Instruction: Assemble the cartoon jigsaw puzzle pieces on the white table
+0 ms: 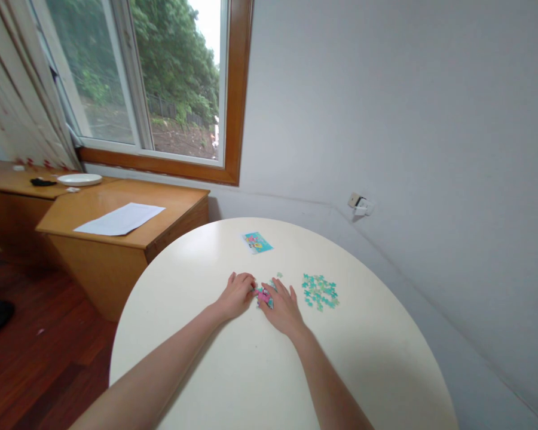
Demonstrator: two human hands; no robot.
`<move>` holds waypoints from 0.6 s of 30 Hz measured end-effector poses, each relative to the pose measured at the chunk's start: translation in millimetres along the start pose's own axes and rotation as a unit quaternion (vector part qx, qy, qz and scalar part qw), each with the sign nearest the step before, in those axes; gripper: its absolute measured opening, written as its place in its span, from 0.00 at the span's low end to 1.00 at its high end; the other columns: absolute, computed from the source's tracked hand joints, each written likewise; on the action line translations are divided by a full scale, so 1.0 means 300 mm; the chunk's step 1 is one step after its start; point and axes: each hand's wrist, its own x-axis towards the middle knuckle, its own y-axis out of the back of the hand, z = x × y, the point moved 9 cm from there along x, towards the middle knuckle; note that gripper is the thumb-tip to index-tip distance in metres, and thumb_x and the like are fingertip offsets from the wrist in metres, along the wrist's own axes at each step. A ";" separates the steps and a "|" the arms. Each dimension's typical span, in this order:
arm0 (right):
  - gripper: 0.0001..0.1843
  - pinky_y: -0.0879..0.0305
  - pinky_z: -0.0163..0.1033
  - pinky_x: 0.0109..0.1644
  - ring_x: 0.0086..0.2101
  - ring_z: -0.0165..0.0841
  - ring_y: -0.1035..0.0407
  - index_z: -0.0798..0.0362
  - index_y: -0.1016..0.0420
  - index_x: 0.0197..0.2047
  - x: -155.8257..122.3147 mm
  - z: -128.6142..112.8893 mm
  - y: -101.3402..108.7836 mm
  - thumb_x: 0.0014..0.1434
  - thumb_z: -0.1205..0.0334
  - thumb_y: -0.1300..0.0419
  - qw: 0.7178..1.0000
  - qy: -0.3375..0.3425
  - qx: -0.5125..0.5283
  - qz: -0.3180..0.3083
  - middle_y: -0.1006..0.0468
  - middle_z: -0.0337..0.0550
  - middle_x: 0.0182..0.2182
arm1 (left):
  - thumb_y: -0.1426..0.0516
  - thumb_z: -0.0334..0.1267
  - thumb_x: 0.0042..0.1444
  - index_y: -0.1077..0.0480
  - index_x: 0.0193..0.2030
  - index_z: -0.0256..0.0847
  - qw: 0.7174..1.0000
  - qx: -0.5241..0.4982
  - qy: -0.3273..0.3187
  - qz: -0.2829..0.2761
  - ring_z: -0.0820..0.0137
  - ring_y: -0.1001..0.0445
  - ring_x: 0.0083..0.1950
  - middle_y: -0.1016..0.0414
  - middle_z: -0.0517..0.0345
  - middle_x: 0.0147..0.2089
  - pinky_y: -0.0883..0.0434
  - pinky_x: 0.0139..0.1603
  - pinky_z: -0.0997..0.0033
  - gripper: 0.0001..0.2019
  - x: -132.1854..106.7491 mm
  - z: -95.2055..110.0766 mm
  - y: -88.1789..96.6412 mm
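A small, partly joined jigsaw puzzle (265, 296) with pink and green patches lies on the round white table (224, 376) between my hands. At its left edge, my left hand (238, 295) has its fingers curled in and pinched; what is between the fingertips is hidden. From the right, my right hand (285, 308) rests over the puzzle with fingers spread, its thumb and fingertips touching the pieces and covering part of them. Just beyond the right fingertips is a loose green piece (280, 275). To the right lies a spread of several green and teal puzzle pieces (320, 292).
A colourful picture card (257, 242) lies toward the table's far side. Left of the table stands a wooden desk (179, 209) with a white paper sheet (121, 218) and a white plate (79, 179). A wall with an outlet (361, 205) bounds the right side.
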 end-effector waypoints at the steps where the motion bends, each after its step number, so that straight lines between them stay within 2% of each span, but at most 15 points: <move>1: 0.25 0.66 0.52 0.65 0.63 0.36 0.55 0.47 0.38 0.60 -0.001 -0.003 0.001 0.60 0.53 0.52 1.000 0.003 0.000 0.001 0.45 0.50 0.63 | 0.50 0.33 0.58 0.36 0.40 0.40 1.000 0.000 -0.003 -0.003 0.65 0.35 0.56 0.31 0.50 0.49 0.49 0.63 0.47 0.05 0.000 0.001 -0.002; 6: 0.25 0.66 0.53 0.64 0.63 0.36 0.55 0.47 0.38 0.60 -0.003 -0.005 0.002 0.60 0.53 0.52 1.000 0.001 -0.001 -0.005 0.45 0.50 0.63 | 0.50 0.32 0.57 0.36 0.41 0.40 1.000 0.012 -0.003 -0.020 0.64 0.35 0.55 0.31 0.49 0.50 0.50 0.63 0.46 0.06 0.002 -0.004 -0.017; 18: 0.24 0.64 0.54 0.64 0.63 0.38 0.53 0.48 0.37 0.59 -0.005 -0.009 0.009 0.60 0.54 0.51 1.000 0.010 0.001 0.007 0.44 0.52 0.63 | 0.50 0.31 0.58 0.34 0.41 0.40 0.999 0.033 0.004 -0.012 0.65 0.33 0.52 0.29 0.52 0.46 0.46 0.60 0.52 0.07 0.004 0.014 -0.005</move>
